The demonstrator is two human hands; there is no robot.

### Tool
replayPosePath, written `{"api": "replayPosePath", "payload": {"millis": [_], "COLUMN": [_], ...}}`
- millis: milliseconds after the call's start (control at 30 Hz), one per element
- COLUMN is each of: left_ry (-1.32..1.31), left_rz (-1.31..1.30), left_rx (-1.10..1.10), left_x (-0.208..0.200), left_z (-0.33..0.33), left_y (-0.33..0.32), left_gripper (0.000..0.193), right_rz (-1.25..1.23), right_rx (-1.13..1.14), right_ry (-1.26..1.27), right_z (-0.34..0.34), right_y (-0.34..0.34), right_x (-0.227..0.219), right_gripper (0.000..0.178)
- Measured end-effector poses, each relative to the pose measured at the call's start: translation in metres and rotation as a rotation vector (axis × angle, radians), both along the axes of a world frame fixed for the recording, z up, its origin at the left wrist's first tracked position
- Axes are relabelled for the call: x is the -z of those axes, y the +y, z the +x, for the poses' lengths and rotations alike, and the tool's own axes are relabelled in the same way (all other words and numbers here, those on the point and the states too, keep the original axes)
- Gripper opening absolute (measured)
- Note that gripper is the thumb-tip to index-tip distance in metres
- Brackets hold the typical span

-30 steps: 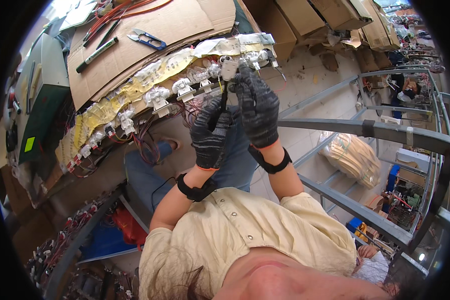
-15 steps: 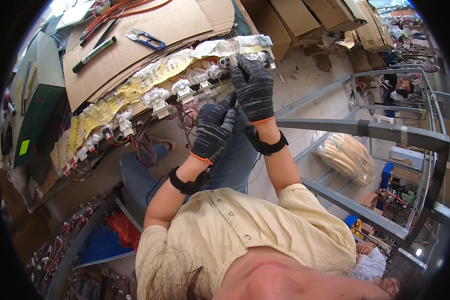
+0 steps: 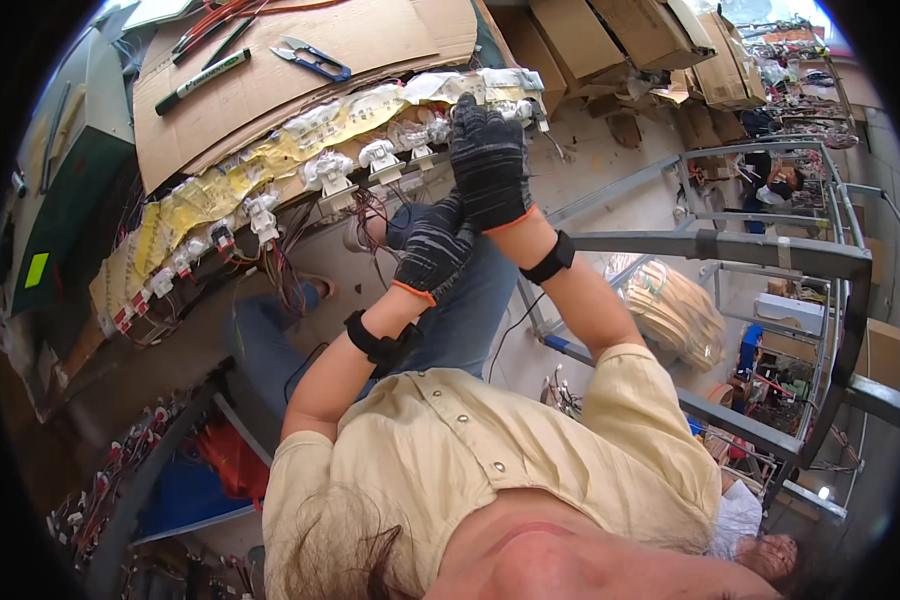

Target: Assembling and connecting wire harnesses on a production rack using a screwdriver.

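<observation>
My right hand (image 3: 490,165), in a dark grey striped glove with an orange cuff, is at the right end of the bench edge. Its back faces up, and its bent fingers reach among white plastic connectors (image 3: 435,130); whatever they grip is hidden under them. Just below, my left hand (image 3: 436,247), gloved alike, is closed with its fingertips tucked behind the right hand, so its contents do not show. Along the edge runs a row of white connector housings (image 3: 330,172) with wires (image 3: 288,255) hanging down. Yellowed tape strips (image 3: 225,190) lie behind them.
On the cardboard sheet (image 3: 370,40) lie blue-handled thread snips (image 3: 312,60), a green marker (image 3: 203,82) and orange cable. A green metal box (image 3: 75,170) stands left. To my right are a grey metal frame (image 3: 730,248) and a wrapped bundle (image 3: 670,312). Cardboard boxes (image 3: 570,40) are piled behind.
My right hand has rolled so its back faces up, its fingers bunched closer together. My left hand has drawn slightly lower, its fingers now behind the right hand. The view has shifted a little.
</observation>
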State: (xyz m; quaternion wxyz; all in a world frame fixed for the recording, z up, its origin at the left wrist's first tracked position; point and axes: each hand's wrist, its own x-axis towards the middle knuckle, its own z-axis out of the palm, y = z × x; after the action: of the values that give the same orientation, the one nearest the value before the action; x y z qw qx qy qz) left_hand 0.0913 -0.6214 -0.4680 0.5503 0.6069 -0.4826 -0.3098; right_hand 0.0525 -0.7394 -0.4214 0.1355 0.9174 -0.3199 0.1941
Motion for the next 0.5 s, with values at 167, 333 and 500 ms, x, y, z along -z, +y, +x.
{"api": "replayPosePath", "payload": {"millis": [167,333,500], "left_ry": [0.124,1.334,0.614], "left_rz": [-0.207,0.466,0.12], "left_rx": [-0.247,-0.443,-0.892], "left_x": [-0.021,0.078,0.12], "left_z": [-0.002,0.046,0.093], "left_y": [0.076,0.201,0.248], "left_gripper": [0.027,0.022,0.017], "right_rz": [-0.306,-0.249,-0.117], "right_rx": [0.058,0.025,0.07], "right_ry": [0.26,0.236,0.054], "right_z": [0.005,0.005,0.008], "right_y": [-0.002,-0.021,-0.015], "right_x": [0.009,0.014,0.006], "right_gripper": [0.041,0.013,0.019]}}
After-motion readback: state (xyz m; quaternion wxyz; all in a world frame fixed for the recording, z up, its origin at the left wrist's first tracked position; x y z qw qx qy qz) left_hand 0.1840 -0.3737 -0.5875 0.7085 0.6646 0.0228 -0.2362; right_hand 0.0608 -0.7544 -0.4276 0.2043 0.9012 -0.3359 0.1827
